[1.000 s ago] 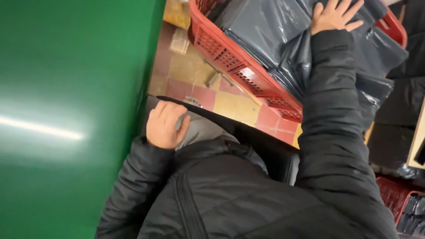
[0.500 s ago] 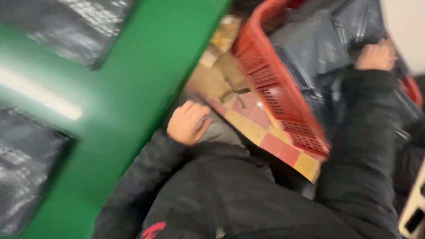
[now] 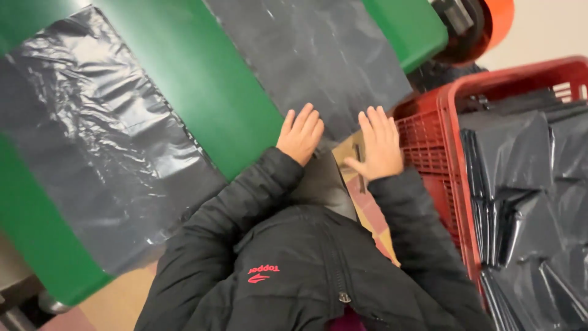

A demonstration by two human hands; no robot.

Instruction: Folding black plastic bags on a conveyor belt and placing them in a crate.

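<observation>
Now both hands lie flat with fingers spread, grasping nothing. The left hand presses on the near edge of the green table, its fingertips on a dark plastic sheet that lies across the tabletop and hangs over that edge. The right hand rests just beside it on the same sheet's overhanging end, close to the wall of a red plastic crate. Folded dark bags fill the crate. A second, crumpled dark sheet lies across the table towards its left end, well apart from the hands.
</observation>
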